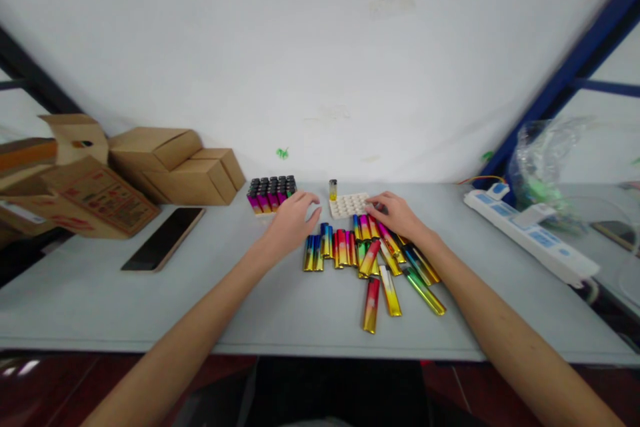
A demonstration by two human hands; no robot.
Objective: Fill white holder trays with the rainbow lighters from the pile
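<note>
My left hand point(295, 219) is over the table with thumb and forefinger apart and nothing between them. Just behind it stands a block of upright lighters point(270, 195), purple and yellow with black tops. A white tray point(350, 205) with rows of round hollows lies between my hands. One yellow lighter point(333, 191) stands upright at the tray's back left corner. At the tray's right end is my right hand point(395, 215), fingers slightly apart; whether they touch the tray I cannot tell. Shiny loose lighters point(371, 257) in several colours lie in front of the tray, some beneath my right wrist.
A dark phone point(164, 239) lies on the left of the grey table point(240, 327). Behind it are brown cardboard boxes point(187, 170), one with its flap up point(97, 197). A white power strip point(533, 233) and a clear plastic bag point(545, 153) are on the right. A white wall point(320, 67) closes the back.
</note>
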